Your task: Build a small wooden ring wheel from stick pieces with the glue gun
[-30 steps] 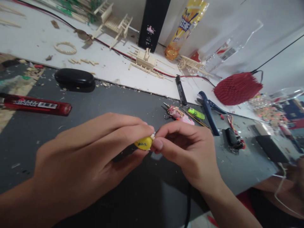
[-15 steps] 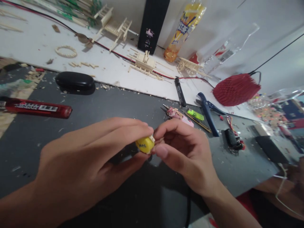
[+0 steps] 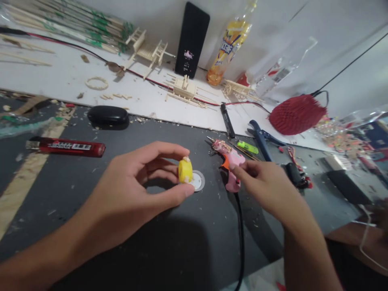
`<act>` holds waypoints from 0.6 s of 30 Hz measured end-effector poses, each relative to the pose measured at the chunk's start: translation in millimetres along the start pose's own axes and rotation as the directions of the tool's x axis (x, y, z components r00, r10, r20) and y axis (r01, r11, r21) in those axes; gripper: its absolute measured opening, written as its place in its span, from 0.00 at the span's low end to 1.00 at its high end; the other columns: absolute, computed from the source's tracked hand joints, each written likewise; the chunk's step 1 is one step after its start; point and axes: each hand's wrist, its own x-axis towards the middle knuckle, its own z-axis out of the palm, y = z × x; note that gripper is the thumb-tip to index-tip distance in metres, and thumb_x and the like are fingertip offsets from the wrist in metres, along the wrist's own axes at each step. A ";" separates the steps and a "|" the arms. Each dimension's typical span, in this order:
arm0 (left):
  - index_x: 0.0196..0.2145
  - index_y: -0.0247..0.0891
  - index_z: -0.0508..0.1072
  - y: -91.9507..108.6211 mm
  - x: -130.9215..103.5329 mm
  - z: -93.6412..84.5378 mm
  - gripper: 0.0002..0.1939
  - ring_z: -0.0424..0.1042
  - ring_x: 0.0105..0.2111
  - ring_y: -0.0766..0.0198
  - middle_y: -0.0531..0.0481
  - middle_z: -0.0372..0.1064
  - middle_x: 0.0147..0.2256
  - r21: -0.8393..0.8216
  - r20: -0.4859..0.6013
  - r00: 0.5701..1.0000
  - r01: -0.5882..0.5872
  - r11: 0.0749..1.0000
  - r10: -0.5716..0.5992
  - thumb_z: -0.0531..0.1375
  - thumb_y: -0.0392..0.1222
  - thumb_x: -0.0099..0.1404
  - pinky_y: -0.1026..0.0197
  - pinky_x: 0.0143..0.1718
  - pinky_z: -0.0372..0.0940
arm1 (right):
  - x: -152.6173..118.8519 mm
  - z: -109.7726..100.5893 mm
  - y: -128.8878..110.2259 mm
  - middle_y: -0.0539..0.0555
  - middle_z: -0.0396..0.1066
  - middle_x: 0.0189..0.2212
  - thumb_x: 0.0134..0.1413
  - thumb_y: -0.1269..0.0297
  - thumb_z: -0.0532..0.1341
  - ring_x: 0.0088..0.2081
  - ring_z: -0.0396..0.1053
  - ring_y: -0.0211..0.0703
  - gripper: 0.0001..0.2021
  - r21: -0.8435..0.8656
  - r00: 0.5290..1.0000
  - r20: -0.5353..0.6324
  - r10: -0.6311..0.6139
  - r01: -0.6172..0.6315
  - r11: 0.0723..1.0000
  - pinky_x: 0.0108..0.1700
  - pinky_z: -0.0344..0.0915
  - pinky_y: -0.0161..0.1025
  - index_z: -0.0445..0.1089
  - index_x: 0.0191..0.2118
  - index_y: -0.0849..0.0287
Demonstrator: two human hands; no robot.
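Observation:
Between the thumb and fingers of my left hand [image 3: 151, 178] is a yellow bottle cap [image 3: 185, 171] with small pale pieces stuck at its rim. Just behind it on the dark tabletop lies a round white disc [image 3: 198, 180] with a grey edge, partly hidden by the cap and my thumb. My right hand [image 3: 266, 182] closes its thumb and fingers on the back of a pink hot glue gun [image 3: 233, 159] with an orange trigger. The gun lies on its side, nozzle toward the upper left, its black cord [image 3: 241, 234] trailing to the front edge.
Flush cutters with blue handles [image 3: 261, 139], a black marker [image 3: 227, 121] and a green-yellow tool [image 3: 247, 147] lie behind the gun. At left are a red lighter-like tube [image 3: 68, 147] and a black case [image 3: 108, 116]. Small stick models [image 3: 182, 89] line the white ledge. A person sits at right.
My right hand has left the yellow cap and moved right onto the glue gun. My left hand keeps the cap, now turned and more exposed. The white disc has come into view.

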 end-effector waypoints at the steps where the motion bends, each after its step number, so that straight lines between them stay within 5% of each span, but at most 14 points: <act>1: 0.49 0.46 0.87 -0.4 1.4 0.5 0.23 0.86 0.34 0.62 0.51 0.88 0.41 -0.042 0.028 0.999 0.019 0.999 -0.018 0.81 0.46 0.55 0.69 0.36 0.82 | -3.0 4.3 0.1 0.50 0.69 0.18 0.63 0.37 0.60 0.23 0.62 0.44 0.27 0.007 1.000 -0.012 0.022 -0.022 1.000 0.30 0.54 0.42 0.72 0.21 0.52; 5: 0.47 0.45 0.88 -3.1 3.8 0.0 0.22 0.87 0.36 0.62 0.50 0.89 0.41 -0.148 0.102 0.994 0.064 0.987 -0.049 0.82 0.41 0.53 0.69 0.40 0.82 | -11.8 11.1 -4.2 0.47 0.63 0.17 0.62 0.36 0.61 0.23 0.58 0.43 0.27 0.015 0.964 -0.263 0.048 -0.045 0.999 0.30 0.50 0.42 0.62 0.21 0.51; 11: 0.49 0.50 0.90 -9.9 2.0 -6.5 0.21 0.87 0.41 0.61 0.50 0.88 0.45 -0.291 0.219 0.975 0.081 0.953 -0.016 0.84 0.42 0.58 0.68 0.45 0.82 | -9.5 10.0 4.4 0.49 0.67 0.16 0.65 0.44 0.63 0.23 0.63 0.45 0.25 -0.006 0.993 -0.113 0.022 -0.023 1.000 0.31 0.52 0.43 0.74 0.20 0.52; 14: 0.50 0.51 0.90 -10.0 1.4 -8.5 0.20 0.87 0.41 0.62 0.50 0.88 0.46 -0.328 0.287 0.958 0.098 0.940 0.001 0.83 0.46 0.61 0.68 0.46 0.82 | -13.4 15.0 10.9 0.50 0.68 0.17 0.66 0.42 0.64 0.22 0.63 0.45 0.26 0.026 0.974 -0.225 0.032 -0.027 0.999 0.29 0.52 0.43 0.69 0.20 0.52; 16: 0.50 0.51 0.90 -9.4 1.3 -10.1 0.20 0.86 0.42 0.63 0.51 0.88 0.46 -0.321 0.354 0.935 0.113 0.940 0.008 0.84 0.46 0.60 0.69 0.46 0.81 | -19.5 16.9 9.5 0.50 0.70 0.20 0.69 0.43 0.63 0.25 0.66 0.45 0.24 0.123 0.955 -0.294 -0.029 0.068 0.990 0.30 0.56 0.42 0.71 0.25 0.52; 18: 0.51 0.53 0.89 -9.3 1.4 -12.2 0.23 0.86 0.42 0.63 0.52 0.88 0.48 -0.289 0.419 0.908 0.128 0.949 0.005 0.84 0.45 0.59 0.68 0.47 0.80 | -25.2 17.0 2.1 0.49 0.76 0.25 0.72 0.49 0.65 0.28 0.71 0.44 0.17 0.319 0.929 -0.311 -0.201 0.301 0.899 0.33 0.63 0.40 0.77 0.33 0.53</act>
